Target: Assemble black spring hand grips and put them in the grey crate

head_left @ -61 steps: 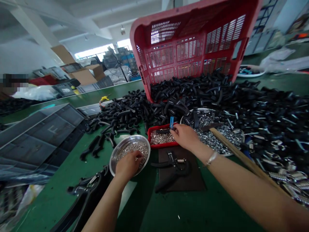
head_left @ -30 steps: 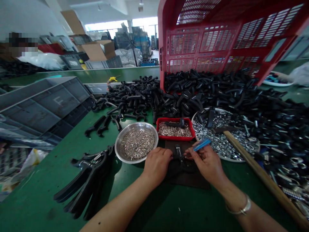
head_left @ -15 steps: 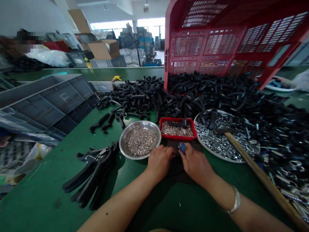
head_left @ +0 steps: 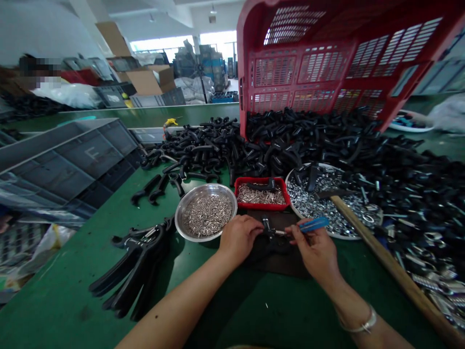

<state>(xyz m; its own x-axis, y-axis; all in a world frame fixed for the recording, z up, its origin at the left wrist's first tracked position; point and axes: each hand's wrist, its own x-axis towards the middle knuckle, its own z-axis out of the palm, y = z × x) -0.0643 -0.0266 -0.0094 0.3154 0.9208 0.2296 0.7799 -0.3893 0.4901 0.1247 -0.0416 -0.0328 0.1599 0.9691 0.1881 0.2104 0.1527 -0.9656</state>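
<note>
My left hand (head_left: 238, 237) is closed on the left side of a black hand-grip part (head_left: 273, 237) with a small metal spring, which lies on a dark mat (head_left: 286, 261). My right hand (head_left: 317, 247) is closed on a small blue-handled tool (head_left: 314, 224), its tip at the spring. Just beyond the hands stand a round steel bowl of small metal rings (head_left: 206, 213), a red tray of metal pins (head_left: 261, 194) and a wide dish of nuts (head_left: 319, 203).
A big heap of black plastic handles (head_left: 327, 145) spills from a tipped red crate (head_left: 327, 63). Assembled black grips (head_left: 134, 261) lie at the left on the green table (head_left: 72, 291). A wooden stick (head_left: 392, 266) crosses the right. Grey crates (head_left: 61, 165) stand at the left.
Two seconds ago my left hand was in the steel bowl and my right at the red tray. Both came back to the part on the mat; the blue tool now points right.
</note>
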